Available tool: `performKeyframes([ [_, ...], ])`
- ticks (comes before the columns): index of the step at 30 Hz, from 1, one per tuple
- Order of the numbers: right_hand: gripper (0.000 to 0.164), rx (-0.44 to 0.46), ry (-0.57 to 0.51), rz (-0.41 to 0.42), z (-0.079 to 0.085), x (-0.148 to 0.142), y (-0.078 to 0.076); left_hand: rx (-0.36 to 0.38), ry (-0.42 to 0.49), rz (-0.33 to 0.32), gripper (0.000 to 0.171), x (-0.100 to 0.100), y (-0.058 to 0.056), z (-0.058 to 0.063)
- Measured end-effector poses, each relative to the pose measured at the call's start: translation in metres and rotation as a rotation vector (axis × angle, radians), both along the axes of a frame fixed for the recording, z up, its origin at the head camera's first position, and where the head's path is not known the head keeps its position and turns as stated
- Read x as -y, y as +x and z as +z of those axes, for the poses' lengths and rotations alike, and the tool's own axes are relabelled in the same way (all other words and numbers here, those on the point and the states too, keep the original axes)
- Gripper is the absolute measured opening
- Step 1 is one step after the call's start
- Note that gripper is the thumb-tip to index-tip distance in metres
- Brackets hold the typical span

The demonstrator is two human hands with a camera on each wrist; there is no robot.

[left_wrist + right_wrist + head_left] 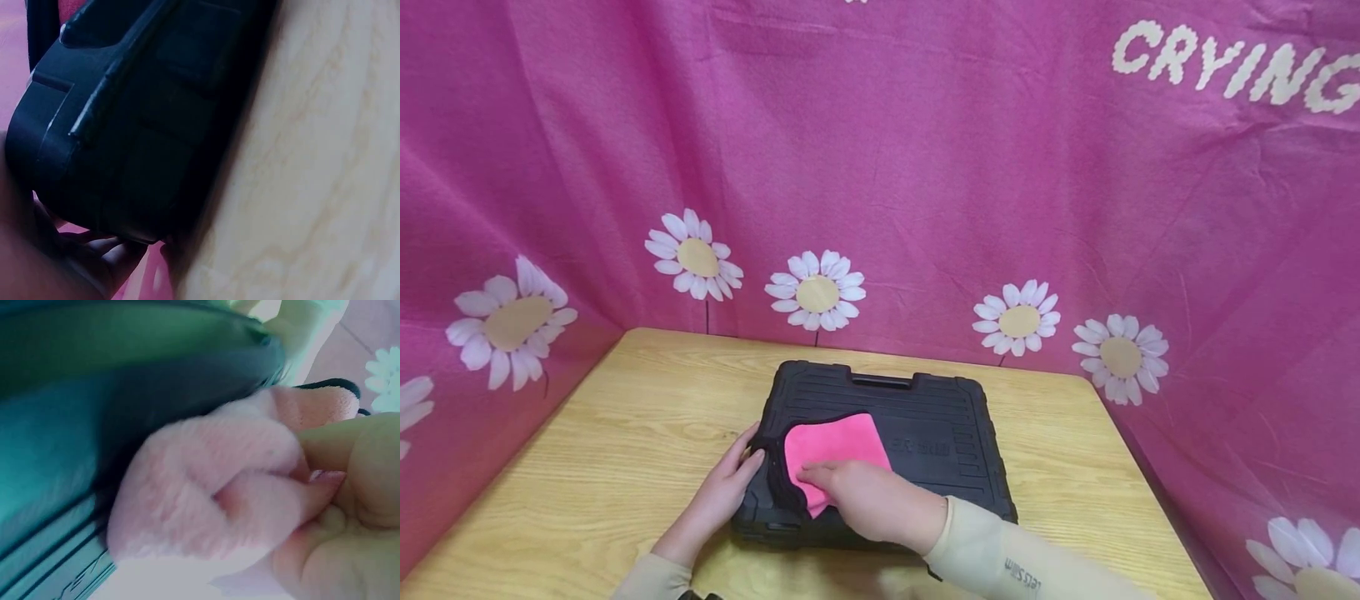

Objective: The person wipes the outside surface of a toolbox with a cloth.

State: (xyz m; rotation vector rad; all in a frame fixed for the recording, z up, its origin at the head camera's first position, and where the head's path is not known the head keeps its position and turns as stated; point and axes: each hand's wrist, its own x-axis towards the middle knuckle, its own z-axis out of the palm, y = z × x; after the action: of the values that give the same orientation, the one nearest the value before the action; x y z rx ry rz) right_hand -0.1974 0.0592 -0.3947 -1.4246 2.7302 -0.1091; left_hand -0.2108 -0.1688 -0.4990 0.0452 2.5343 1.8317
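A black hard-plastic tool case (917, 408) lies flat on the table, its carry handle (882, 381) on the far side. My left hand (726, 483) grips the case's left side, thumb over the top edge; in the left wrist view the fingers (128, 259) curl around its rounded corner. On the lid's left half is a pink cloth (842, 437) with a black border. My right hand (872, 500) holds this cloth against the lid, and the right wrist view shows the fuzzy pink fabric (181, 500) bunched up in the fingers.
The light wood table (625, 417) extends to both sides of the case. A magenta curtain (925, 167) printed with white daisies hangs along the table's back and sides. Raised lettering (921, 447) marks the case's lid.
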Motion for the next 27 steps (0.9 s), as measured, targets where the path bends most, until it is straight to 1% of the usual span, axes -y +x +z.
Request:
performKeyframes([
  [3, 0.04, 0.042, -0.018, 0.004, 0.001, -0.001, -0.011, 0.004, -0.007, 0.002, 0.054, 0.001, 0.0, 0.0],
  [7, 0.037, 0.055, -0.052, -0.003, -0.001, -0.004, -0.026, 0.013, -0.003, -0.002, 0.054, 0.001, 0.0, 0.001],
  [11, 0.033, 0.061, -0.086, -0.028, -0.003, -0.008, -0.042, 0.024, -0.005, 0.0, 0.055, 0.001, 0.001, 0.001],
  [16, 0.039, 0.086, -0.099, -0.078, -0.004, -0.014, -0.062, 0.026, -0.003, 0.003, 0.054, 0.001, 0.001, 0.0],
  [19, 0.04, 0.103, -0.129, -0.105, -0.005, -0.018, -0.074, 0.027, -0.008, 0.004, 0.054, 0.0, 0.001, 0.0],
  [21, 0.04, 0.168, -0.171, -0.145, -0.005, -0.021, -0.081, 0.027, -0.007, 0.003, 0.054, 0.0, 0.001, 0.0],
  [24, 0.041, 0.29, -0.24, -0.221, -0.003, -0.026, -0.09, 0.027, -0.008, 0.002, 0.055, 0.0, 0.001, 0.0],
  [25, 0.035, 0.383, -0.29, -0.272, -0.003, -0.027, -0.093, 0.026, -0.006, 0.002, 0.055, 0.0, 0.001, 0.0],
  [27, 0.029, 0.57, -0.405, -0.369, -0.003, -0.029, -0.099, 0.027, -0.011, 0.004, 0.055, 0.0, 0.0, 0.0],
])
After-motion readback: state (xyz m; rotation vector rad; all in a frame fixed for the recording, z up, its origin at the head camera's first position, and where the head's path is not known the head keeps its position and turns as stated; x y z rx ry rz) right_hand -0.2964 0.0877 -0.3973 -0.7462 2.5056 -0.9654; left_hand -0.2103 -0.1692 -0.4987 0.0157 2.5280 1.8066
